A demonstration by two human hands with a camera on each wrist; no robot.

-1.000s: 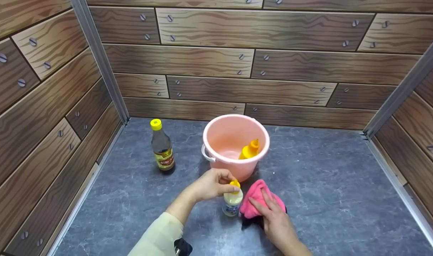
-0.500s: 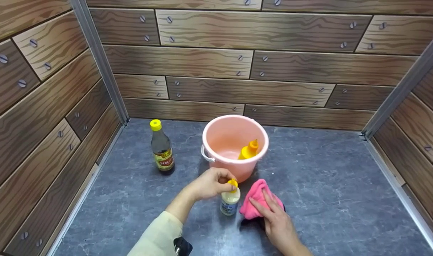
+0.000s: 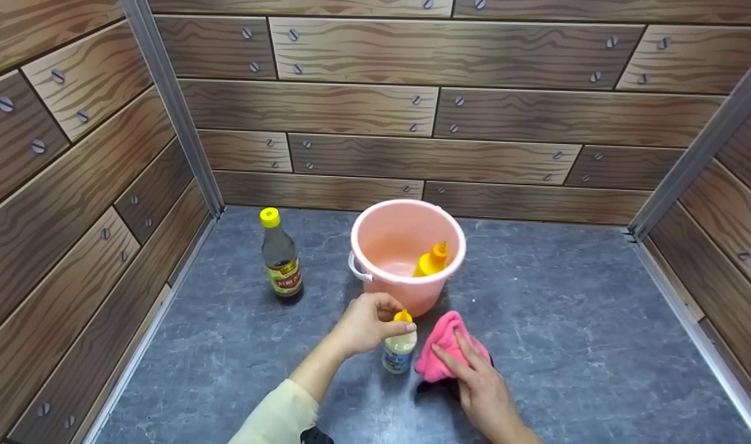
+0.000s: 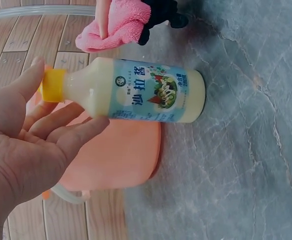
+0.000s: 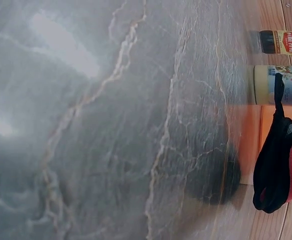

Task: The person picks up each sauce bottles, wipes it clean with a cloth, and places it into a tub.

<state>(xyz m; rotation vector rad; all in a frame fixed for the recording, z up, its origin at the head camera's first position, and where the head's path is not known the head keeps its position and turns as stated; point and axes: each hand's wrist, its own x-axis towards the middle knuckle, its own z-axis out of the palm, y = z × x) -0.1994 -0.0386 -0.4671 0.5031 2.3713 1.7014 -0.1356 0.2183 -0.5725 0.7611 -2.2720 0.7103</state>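
A: What does the left hand (image 3: 370, 324) have?
B: The dressing bottle (image 3: 399, 354), upright just in front of the bucket (image 3: 425, 301). Thumb and fingers pinch its yellow cap (image 4: 53, 85); the other fingers are loosely extended.
A: And the right hand (image 3: 488, 394)?
B: Two fairly straight fingers lie spread over the pink cloth (image 3: 444, 354), bunched in front of the bucket, toward its right. The thumb is out of sight, so I can't tell whether it grips.
A: Anything inside the bucket?
B: A yellow bottle (image 3: 431, 265), tilted by the right wall.
A: And left of the bucket?
B: A sauce bottle (image 3: 284, 271), upright, well apart.
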